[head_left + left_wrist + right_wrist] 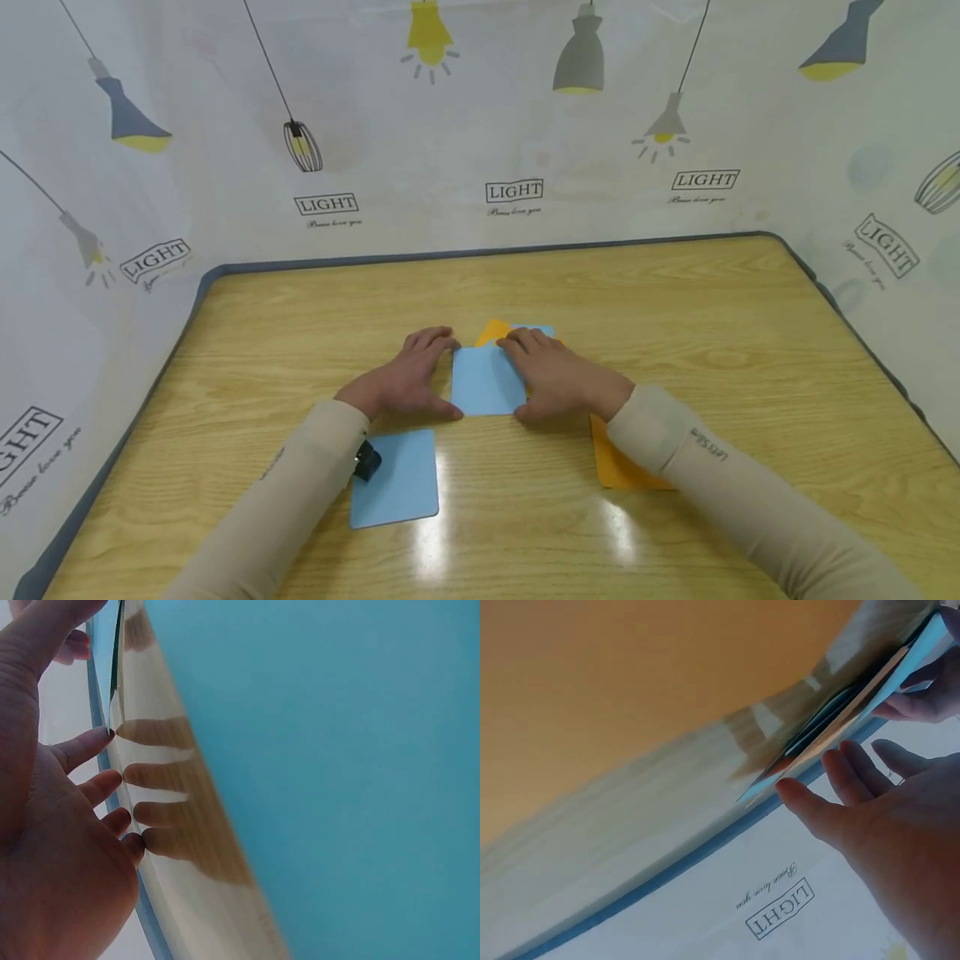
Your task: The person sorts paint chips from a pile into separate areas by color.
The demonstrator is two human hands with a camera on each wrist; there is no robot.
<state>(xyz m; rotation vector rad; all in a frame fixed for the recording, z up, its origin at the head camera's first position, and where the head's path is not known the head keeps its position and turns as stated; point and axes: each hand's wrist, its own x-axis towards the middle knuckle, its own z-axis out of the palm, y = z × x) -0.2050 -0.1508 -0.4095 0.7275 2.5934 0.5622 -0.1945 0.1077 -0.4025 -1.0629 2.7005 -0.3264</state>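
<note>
A light blue square card (487, 383) lies between both hands at the middle of the table, overlapping an orange card (491, 332) and another blue card (536, 329) behind it. My left hand (408, 375) spans its left side, thumb by the near corner, fingertips by the far one. The fingers are spread and relaxed in the left wrist view. Across from it, my right hand (558, 375) reaches over the right side, its thumb at the near right corner and fingers over the far edge. Layered blue and orange cards (847, 724) show edge-on beside its loose fingers.
Nearer on the left lies a separate blue card (401, 483), partly below a black wrist camera (367, 460). An orange card (618, 467) sits partly hidden under the right forearm. Lamp-printed white sheeting (420, 208) surrounds the wooden table (300, 308) beyond its dark edge.
</note>
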